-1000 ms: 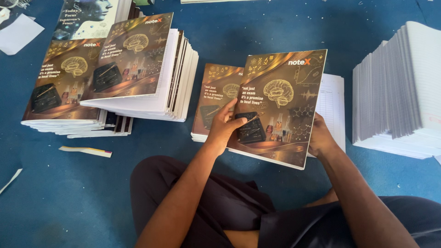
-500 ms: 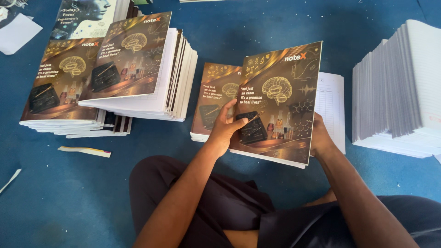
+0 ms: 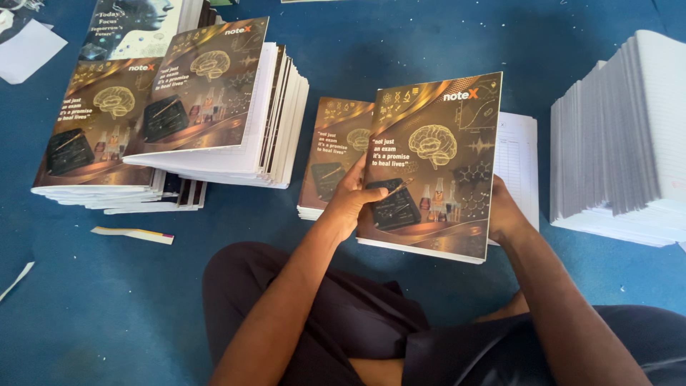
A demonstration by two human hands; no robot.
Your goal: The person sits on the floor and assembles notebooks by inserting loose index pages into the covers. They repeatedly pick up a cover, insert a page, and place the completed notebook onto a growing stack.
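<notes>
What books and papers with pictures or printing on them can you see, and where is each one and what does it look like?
Held notebook: between left hand and right hand; brown-gold cover, brain drawing.
Small stack: just left of it, same cover.
Two tall stacks: far left, same covers, white page edges.
Blue-grey cover: top left, behind them.
Printed white sheet: under the held notebook.
Plain white page stack: far right.

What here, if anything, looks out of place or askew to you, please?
The top notebook on the left stack sits skewed, overhanging the neighbouring pile. A loose paper strip lies on the blue floor below them. The notebook held in both hands looks undamaged.
</notes>
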